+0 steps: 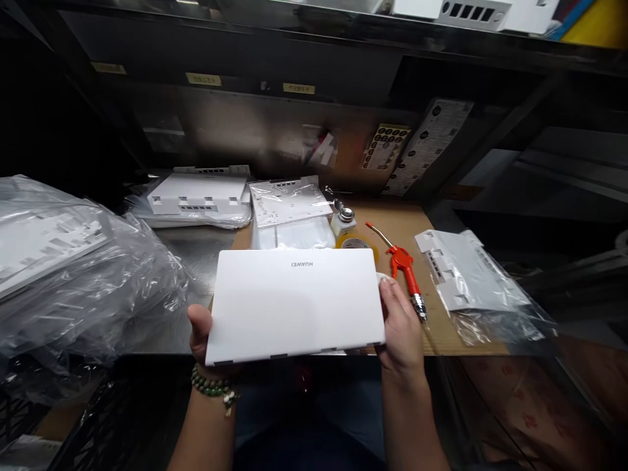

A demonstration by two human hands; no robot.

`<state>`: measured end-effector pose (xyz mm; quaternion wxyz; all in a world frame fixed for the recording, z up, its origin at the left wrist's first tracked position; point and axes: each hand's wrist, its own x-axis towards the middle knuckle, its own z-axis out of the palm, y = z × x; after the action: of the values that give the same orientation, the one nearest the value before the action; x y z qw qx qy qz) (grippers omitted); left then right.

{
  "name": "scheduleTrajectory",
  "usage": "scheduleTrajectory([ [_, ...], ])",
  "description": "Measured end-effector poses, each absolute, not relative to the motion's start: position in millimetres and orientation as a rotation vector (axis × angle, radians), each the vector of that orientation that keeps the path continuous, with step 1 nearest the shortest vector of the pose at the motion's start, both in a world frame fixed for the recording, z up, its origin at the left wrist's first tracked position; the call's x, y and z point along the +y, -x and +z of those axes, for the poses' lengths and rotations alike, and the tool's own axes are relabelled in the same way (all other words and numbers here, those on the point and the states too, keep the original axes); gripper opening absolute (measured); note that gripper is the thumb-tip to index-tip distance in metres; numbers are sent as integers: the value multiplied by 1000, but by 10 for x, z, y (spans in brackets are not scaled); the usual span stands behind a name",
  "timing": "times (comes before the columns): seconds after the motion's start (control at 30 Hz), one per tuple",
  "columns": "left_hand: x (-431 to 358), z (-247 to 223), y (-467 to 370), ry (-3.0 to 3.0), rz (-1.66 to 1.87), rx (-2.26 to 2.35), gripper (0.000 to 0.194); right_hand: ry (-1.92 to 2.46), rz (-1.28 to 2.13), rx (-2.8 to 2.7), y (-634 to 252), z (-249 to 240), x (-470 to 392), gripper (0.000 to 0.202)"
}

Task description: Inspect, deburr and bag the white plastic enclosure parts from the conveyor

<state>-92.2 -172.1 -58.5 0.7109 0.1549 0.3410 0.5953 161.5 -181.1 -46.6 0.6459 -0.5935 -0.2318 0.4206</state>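
Note:
A white plastic cover (299, 307) with upside-down HUAWEI lettering is held up in front of me, its face towards me. My left hand (201, 333) supports it at the left edge, thumb raised beside the corner and the other fingers hidden behind. On the opposite side my right hand (400, 324) grips the right edge, with a bit of something white (381, 277) by the fingertips that I cannot make out. Just beyond my right hand lies a red air blow gun (403, 265). Behind the cover stand a small bottle with a metal top (345, 219) and a yellow tape roll (360, 243).
Bagged white parts (44, 255) pile up at the left. More white housings (199, 193) and a wrapped panel (289, 201) sit at the back. A bagged housing (461, 271) lies right on the cardboard (392, 219). A shelf (314, 29) overhangs the bench.

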Motion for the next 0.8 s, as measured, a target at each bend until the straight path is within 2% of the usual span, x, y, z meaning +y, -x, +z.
scheduleTrajectory([
  [0.13, -1600, -757, 1091, -341, 1325, 828, 56, 1302, 1022, -635, -1637, -430, -1797, 45],
  [0.3, -1376, -609, 1103, -500, 1214, 962, 33, 1167, 955, -915, -1780, -401, -1804, 37],
  [0.4, -1329, -513, 1088, -682, 1171, 1017, 29, 1127, 839, -1051, -1879, -433, -1780, 32],
  [0.47, -1339, -492, 1075, -826, 1247, 1000, 32, 1153, 679, -1066, -1941, -455, -1737, 30],
  [0.57, -1377, -459, 1020, -1051, 1407, 1048, 22, 1220, 462, -962, -2028, -448, -1667, 29],
  [0.63, -1387, -419, 968, -1157, 1457, 1041, 18, 1211, 519, -858, -2070, -410, -1643, 30],
  [0.8, -1335, -321, 867, -1274, 1391, 889, 20, 1088, 992, -722, -2073, -280, -1657, 41],
])
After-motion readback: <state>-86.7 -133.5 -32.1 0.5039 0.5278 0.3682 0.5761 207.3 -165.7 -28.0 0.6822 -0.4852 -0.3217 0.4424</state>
